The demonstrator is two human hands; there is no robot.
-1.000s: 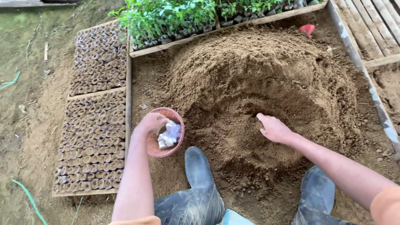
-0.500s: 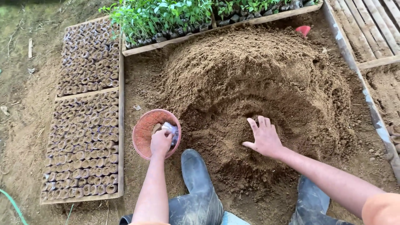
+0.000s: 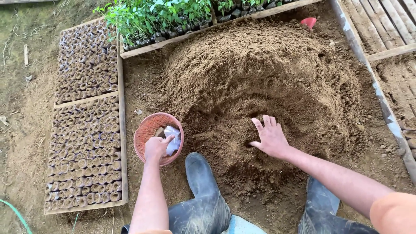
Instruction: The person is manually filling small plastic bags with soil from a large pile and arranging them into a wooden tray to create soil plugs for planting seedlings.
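Nearest to me, two dark rubber boots (image 3: 203, 190) stand on the dirt at the bottom edge, toes pointing away toward the heap. Just beyond the left boot, my left hand (image 3: 157, 148) reaches into a shallow pink basket (image 3: 145, 130) sitting flat on the ground with its round mouth facing up; the fingers are curled and appear to pinch a crumpled white plastic bag (image 3: 173, 135) lying against the basket's right inner wall, though the grip itself is partly hidden by the knuckles. The bag's long axis runs roughly from near to far, tilted slightly right. My right hand (image 3: 271, 138) lies palm down, fingers spread and pointing away, pressed on the near slope of the brown soil heap (image 3: 260, 65), holding nothing. Compared with half a second ago, the left hand has settled deeper over the bag, and the right hand has edged further up the hollowed slope with its fingers fanned wider; a second ago the left hand gripped the basket's rim instead. Left of the basket, two wooden-framed trays of small filled seedling pots (image 3: 84, 151) lie end to end. Further away, a row of green seedlings (image 3: 151, 17) borders the heap behind a wooden plank (image 3: 216, 28), and a small red scoop (image 3: 308, 21) sits at the heap's far edge.
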